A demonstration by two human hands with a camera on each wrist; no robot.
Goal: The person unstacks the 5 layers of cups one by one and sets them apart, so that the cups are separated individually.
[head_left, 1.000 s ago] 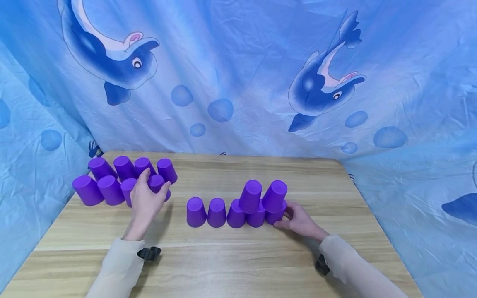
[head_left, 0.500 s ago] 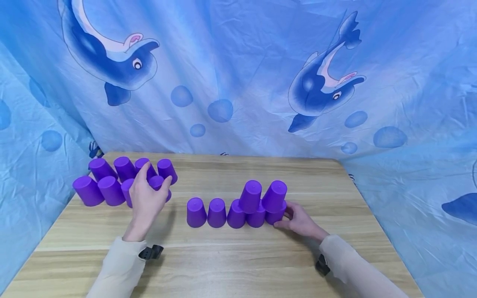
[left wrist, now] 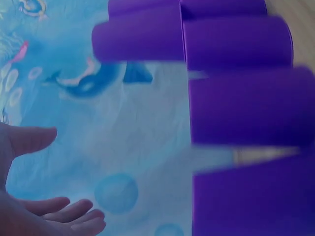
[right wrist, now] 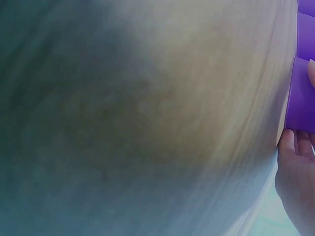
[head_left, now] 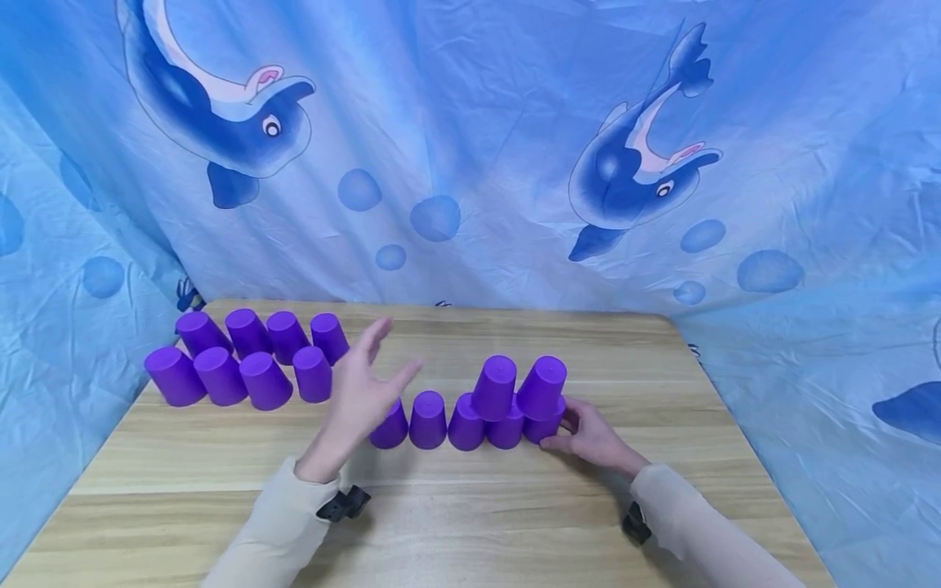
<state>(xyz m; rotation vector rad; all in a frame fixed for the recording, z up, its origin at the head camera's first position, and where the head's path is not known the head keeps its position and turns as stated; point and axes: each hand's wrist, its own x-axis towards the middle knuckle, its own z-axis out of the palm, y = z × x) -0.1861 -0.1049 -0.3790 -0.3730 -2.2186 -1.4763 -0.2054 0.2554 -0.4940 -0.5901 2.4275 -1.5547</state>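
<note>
While the right hand [head_left: 588, 434] rests on the desk [head_left: 470, 514] with its fingers curled against the rightmost cup of the row [head_left: 463, 420], the left hand [head_left: 360, 392] hangs in the air with nothing in it, fingers straight and spread, just in front of the row's left end and partly hiding the first cup there. The row is five upturned purple cups standing rim-down side by side near the middle of the desk, and two more cups [head_left: 518, 385] stand on top of its right part, each bridging two cups below. In the right wrist view only the edge of a purple cup [right wrist: 301, 98] and the fingertips [right wrist: 288, 142] beside it show; the rest is blur. To the left of the row, well apart from it, a cluster [head_left: 250, 355] of eight purple cups stands upside down in two lines of four near the desk's far left corner. The left wrist view shows blurred purple cups [left wrist: 236, 98] close by and the open fingers [left wrist: 74, 216] low in the frame. Behind the desk hangs a blue sheet [head_left: 470, 147] printed with dolphins and bubbles.
</note>
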